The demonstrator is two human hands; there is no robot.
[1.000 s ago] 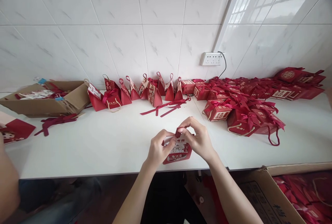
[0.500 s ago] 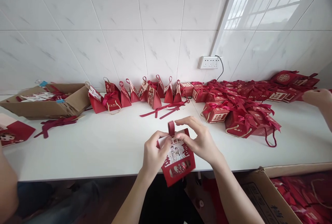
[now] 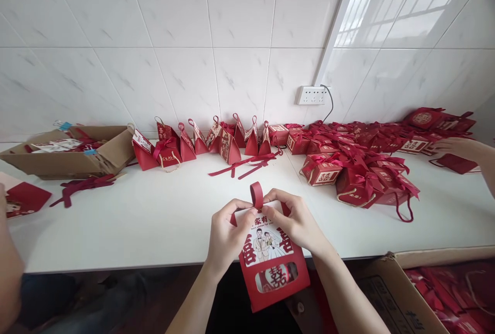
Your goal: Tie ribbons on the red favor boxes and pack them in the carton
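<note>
A red gift box (image 3: 273, 251) with a white panel, a printed bridal couple and an oval window is held over the table's front edge. My left hand (image 3: 232, 228) pinches its top left corner, thumb on the front. On the top right, my right hand (image 3: 292, 220) grips the same box, its thumb close to the other one. Between the two thumbs a dark red ribbon loop (image 3: 257, 195) stands up from the box top. The fingers behind the box are partly hidden.
Behind stand several red pointed boxes (image 3: 230, 147) and loose ribbons (image 3: 251, 163). Many bow-tied boxes (image 3: 358, 184) lie to the right, a cardboard tray (image 3: 73, 169) left, a filled carton (image 3: 390, 272) lower right. Another person's hand (image 3: 460, 147) is at right, an arm (image 3: 10, 272) at left.
The box has tilted up, its front now facing me more. My right fingers have come down from beside the loop onto its top edge. The other person's hand at right has moved left.
</note>
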